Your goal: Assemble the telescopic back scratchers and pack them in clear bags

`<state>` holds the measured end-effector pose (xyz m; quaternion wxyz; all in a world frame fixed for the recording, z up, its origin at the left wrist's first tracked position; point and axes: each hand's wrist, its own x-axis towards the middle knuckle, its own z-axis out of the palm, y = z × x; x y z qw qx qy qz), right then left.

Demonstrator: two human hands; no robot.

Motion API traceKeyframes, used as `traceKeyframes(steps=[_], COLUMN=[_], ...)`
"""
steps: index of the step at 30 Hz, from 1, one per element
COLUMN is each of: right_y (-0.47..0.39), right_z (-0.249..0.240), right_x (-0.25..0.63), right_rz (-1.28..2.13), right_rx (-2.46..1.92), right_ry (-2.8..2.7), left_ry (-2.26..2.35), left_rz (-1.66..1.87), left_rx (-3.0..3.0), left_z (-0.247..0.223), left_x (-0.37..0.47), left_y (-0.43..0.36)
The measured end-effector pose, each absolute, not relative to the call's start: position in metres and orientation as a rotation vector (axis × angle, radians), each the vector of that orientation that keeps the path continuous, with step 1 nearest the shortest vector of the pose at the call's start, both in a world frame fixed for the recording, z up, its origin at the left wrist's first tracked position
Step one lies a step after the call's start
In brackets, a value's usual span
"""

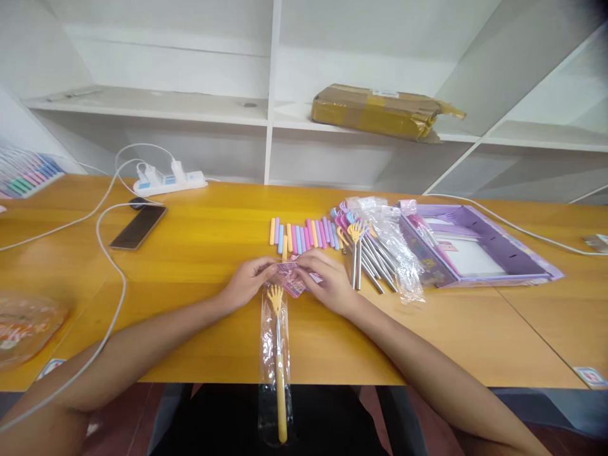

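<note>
My left hand (249,282) and my right hand (325,278) meet near the middle of the table, both closed on a small pink and purple printed card (293,288). Just below them lies a yellow hand-shaped back scratcher (280,380) in a clear plastic sleeve (266,335), its handle end past the table's front edge. Behind my hands is a row of pastel handles (304,235) in orange, blue, pink and purple. Right of the row, several metal rods with hand-shaped heads (375,263) lie in a pile.
Clear plastic bags (403,253) lie beside a purple open box (517,269) at the right. A phone (139,228), power strip (171,183) and white cables are at the left. An orange plastic package (28,326) sits far left. A carton (375,114) rests on the shelf.
</note>
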<state>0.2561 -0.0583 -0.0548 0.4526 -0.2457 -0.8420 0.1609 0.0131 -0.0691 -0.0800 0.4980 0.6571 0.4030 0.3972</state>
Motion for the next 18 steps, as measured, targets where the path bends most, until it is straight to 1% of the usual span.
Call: traceKeyframes(steps=[3, 8, 18], right_y=[-0.0571, -0.0562, -0.0545], right_z=[-0.0605, -0.0644, -0.0617], right_x=[0.2502, 0.2482, 0.2507], right_rz=[0.357, 0.417, 0.251], right_rx=[-0.695, -0.812, -0.811], right_ry=[-2.021, -1.923, -1.997], left_ry=[0.951, 0.877, 0.862], left_rz=[0.935, 0.927, 0.929], left_rx=[1.643, 1.587, 1.576], left_z=[-0.0803, -0.0833, -0.0849], left_x=[0.0137, 0.0153, 0.0142], left_y=[-0.0688, -0.0691, -0.0686])
